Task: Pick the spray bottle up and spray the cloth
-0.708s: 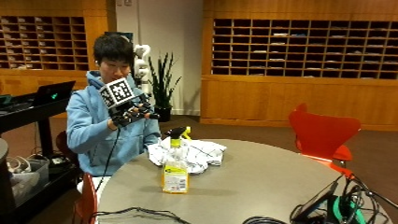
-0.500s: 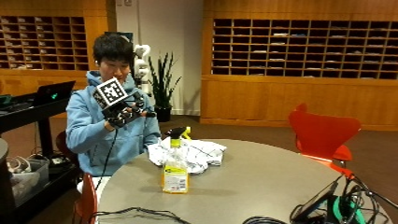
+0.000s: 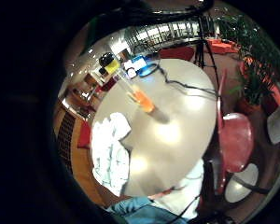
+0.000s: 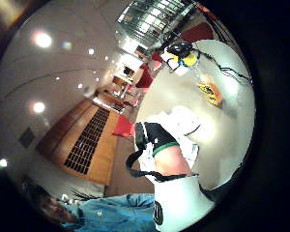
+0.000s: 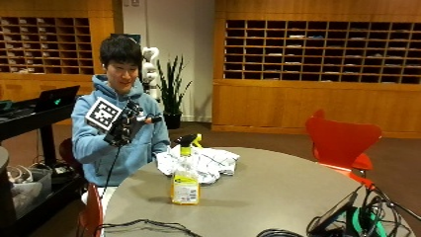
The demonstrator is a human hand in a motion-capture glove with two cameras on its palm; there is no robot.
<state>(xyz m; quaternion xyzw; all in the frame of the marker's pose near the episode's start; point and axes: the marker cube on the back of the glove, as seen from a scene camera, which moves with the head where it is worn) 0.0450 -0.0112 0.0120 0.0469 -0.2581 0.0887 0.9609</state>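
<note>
Now right hand (image 5: 131, 126) raised, apart from spray bottle (image 5: 185, 173), cloth (image 5: 200, 163).

The person wears a light blue hooded sweatshirt (image 5: 99, 140) with long sleeves and pale trousers. The right hand (image 5: 128, 126) wears a black glove; in the thumb side palm view its cuff shows a green edge, with black straps and white plastic beside it.

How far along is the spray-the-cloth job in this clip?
Nothing looks done yet. The spray bottle stands upright on the table, untouched, with the white cloth crumpled just behind it. The gloved right hand is raised at chest height above the table edge, holding nothing. Left to do: reach down, grip the bottle, aim it at the cloth and spray.
</note>
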